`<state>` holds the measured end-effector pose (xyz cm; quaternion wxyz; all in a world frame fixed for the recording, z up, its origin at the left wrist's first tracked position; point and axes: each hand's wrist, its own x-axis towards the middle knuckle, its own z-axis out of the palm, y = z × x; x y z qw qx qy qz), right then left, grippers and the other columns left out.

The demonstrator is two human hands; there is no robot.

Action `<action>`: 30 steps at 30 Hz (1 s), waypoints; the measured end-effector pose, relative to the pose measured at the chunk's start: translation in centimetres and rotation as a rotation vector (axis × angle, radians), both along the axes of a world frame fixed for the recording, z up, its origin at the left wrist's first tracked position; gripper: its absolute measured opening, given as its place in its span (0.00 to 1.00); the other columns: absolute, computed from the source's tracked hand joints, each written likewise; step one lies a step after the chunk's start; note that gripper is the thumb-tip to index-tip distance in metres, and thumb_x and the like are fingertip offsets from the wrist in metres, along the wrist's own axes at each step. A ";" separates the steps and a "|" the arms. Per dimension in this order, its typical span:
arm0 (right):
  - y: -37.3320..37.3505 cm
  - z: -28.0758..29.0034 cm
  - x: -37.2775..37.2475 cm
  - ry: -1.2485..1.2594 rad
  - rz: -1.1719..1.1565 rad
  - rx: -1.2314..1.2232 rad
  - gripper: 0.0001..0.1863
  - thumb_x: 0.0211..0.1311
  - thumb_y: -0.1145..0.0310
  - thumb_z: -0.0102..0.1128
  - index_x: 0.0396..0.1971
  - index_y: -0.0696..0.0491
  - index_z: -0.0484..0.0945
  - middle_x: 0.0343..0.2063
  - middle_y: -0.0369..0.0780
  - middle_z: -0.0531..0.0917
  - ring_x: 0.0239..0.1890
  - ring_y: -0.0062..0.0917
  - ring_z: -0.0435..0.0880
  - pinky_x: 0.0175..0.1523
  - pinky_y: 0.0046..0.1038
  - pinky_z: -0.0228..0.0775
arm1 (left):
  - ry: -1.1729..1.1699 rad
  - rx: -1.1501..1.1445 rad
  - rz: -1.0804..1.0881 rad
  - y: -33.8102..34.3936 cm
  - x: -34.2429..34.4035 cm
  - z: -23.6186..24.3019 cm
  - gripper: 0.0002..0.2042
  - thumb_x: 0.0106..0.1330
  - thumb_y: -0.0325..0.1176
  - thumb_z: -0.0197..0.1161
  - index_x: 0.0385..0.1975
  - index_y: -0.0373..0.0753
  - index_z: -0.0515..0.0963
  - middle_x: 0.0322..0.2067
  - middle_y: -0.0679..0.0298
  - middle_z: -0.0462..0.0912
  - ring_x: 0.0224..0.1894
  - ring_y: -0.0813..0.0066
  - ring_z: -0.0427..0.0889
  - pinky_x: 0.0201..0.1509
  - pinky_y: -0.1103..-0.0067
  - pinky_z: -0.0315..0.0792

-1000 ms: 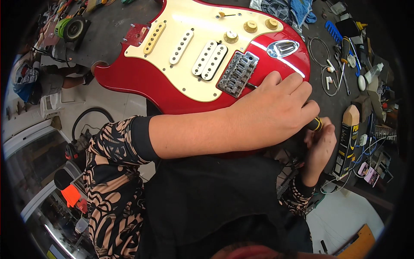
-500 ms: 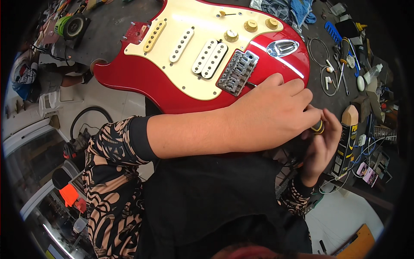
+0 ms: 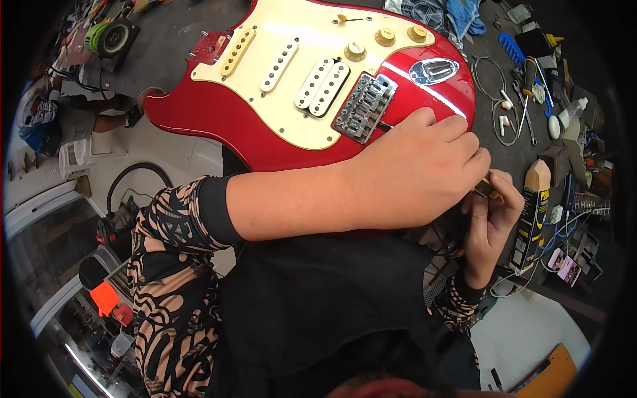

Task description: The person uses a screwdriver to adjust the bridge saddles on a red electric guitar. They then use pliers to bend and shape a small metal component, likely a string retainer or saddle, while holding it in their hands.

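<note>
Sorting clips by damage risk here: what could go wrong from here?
The slim shaft at the metal bridge might slip and scratch the glossy red guitar body. The left hand hides much of that shaft, so tilt could go unnoticed. The right hand, at the handle, might pull it off line.

Dark workbench [image 3: 169, 63] across top; pale tiled floor [image 3: 192, 159] left; white-framed glass panels [image 3: 50, 239] farther left; bright light streak [image 3: 87, 369] below.
</note>
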<state>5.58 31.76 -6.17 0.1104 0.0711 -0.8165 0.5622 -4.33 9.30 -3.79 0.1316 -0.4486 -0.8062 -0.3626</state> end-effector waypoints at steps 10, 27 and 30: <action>0.0 2.5 -0.6 -0.417 -0.203 -0.046 0.25 0.91 0.53 0.43 0.43 0.60 0.80 0.23 0.30 0.74 0.24 0.12 0.69 0.33 0.19 0.58 | 0.138 -0.091 0.030 -0.3 0.0 0.2 0.09 0.65 0.34 0.66 0.42 0.43 0.80 0.33 0.66 0.76 0.42 0.67 0.79 0.41 0.71 0.69; 0.8 1.7 -0.3 -0.376 -0.096 -0.141 0.18 0.89 0.63 0.45 0.60 0.62 0.75 0.40 0.38 0.82 0.32 0.14 0.75 0.36 0.17 0.62 | 0.104 -0.052 0.001 -0.7 -0.1 0.2 0.10 0.64 0.34 0.67 0.43 0.42 0.80 0.35 0.65 0.77 0.42 0.68 0.79 0.38 0.71 0.67; 1.9 1.6 0.0 -0.442 -0.022 -0.039 0.21 0.89 0.57 0.50 0.61 0.61 0.75 0.35 0.33 0.81 0.33 0.12 0.75 0.35 0.16 0.60 | 0.097 -0.015 0.028 -0.5 -0.1 -0.1 0.09 0.64 0.33 0.67 0.41 0.42 0.80 0.35 0.65 0.77 0.41 0.69 0.79 0.37 0.72 0.67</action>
